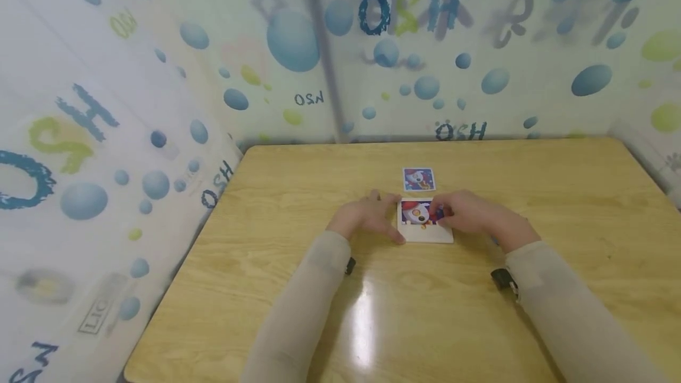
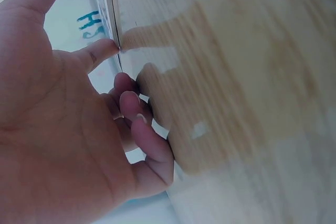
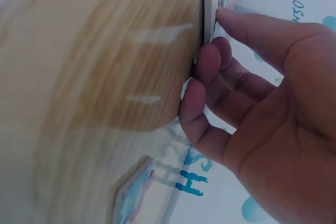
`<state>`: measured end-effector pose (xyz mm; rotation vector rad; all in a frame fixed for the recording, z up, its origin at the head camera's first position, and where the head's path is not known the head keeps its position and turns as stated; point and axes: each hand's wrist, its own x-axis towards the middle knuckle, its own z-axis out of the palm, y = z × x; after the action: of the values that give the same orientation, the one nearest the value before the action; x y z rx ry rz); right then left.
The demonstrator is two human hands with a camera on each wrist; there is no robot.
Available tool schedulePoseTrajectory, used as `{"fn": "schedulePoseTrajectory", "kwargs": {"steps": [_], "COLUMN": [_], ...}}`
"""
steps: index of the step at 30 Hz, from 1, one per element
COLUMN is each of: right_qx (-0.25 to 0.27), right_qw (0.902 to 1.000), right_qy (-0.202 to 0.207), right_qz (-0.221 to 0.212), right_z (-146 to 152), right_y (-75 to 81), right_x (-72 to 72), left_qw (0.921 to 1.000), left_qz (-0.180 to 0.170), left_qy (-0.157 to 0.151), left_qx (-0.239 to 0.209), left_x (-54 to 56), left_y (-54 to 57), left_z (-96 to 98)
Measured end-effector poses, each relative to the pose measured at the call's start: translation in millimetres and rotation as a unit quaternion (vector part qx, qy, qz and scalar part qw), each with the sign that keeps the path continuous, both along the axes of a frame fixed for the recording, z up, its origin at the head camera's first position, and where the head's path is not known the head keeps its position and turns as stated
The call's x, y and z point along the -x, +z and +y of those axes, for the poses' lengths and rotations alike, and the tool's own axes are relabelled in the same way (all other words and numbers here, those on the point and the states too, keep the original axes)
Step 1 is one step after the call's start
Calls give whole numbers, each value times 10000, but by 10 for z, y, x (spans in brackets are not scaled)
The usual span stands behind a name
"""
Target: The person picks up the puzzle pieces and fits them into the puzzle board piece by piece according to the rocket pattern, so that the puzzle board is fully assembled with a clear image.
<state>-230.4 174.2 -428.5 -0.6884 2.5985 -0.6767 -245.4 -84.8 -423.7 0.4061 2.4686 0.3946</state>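
A white board (image 1: 425,234) lies on the table, its upper part covered by a colourful cartoon picture (image 1: 415,213) and its lower strip plain white. My left hand (image 1: 369,215) holds the board's left side, thumb at the near corner and a finger at the far one. In the left wrist view the other fingers (image 2: 152,140) curl against the tabletop. From the right, my right hand (image 1: 468,213) reaches over the board. Its thumb and a finger pinch at a dark blue picture piece (image 1: 439,213), mostly hidden by the fingertips. The right wrist view shows lower fingers beside the board's edge (image 3: 210,11).
A square card (image 1: 418,179) with a similar cartoon lies just behind the board. Under my right wrist sits a small blue-topped flat piece (image 3: 134,195). The wooden table (image 1: 298,194) meets a wall (image 1: 255,46) printed with bubbles and letters.
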Motion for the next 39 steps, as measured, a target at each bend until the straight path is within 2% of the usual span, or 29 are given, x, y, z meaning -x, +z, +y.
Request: {"fn": "schedulePoseTrajectory", "kwargs": {"steps": [8, 13, 21, 24, 30, 35, 39], "right_qx": [63, 28, -53, -59, -81, -146, -99], "right_qw": [9999, 10000, 9997, 9990, 9998, 9993, 9990], "right_qy": [-23, 44, -43, -178, -197, -340, -430], "right_qz": [150, -30, -242, -399, -23, 12, 31], "right_z": [49, 58, 138, 241, 541, 777, 952], "right_y": [24, 15, 123, 226, 427, 478, 426], "right_x": [3, 8, -1, -44, -159, -253, -317], "left_qw": [10000, 9999, 10000, 10000, 10000, 10000, 10000], "left_qz": [2, -129, 30, -2, -22, -69, 3], "left_qy": [2, 1, -67, -73, -20, 35, -4], "left_qx": [13, 79, -37, -21, -53, -24, -5], "left_x": [25, 18, 38, 40, 36, 30, 20], "left_y": [25, 26, 42, 53, 44, 15, 24], "left_z": [42, 44, 37, 26, 12, 8, 0]}}
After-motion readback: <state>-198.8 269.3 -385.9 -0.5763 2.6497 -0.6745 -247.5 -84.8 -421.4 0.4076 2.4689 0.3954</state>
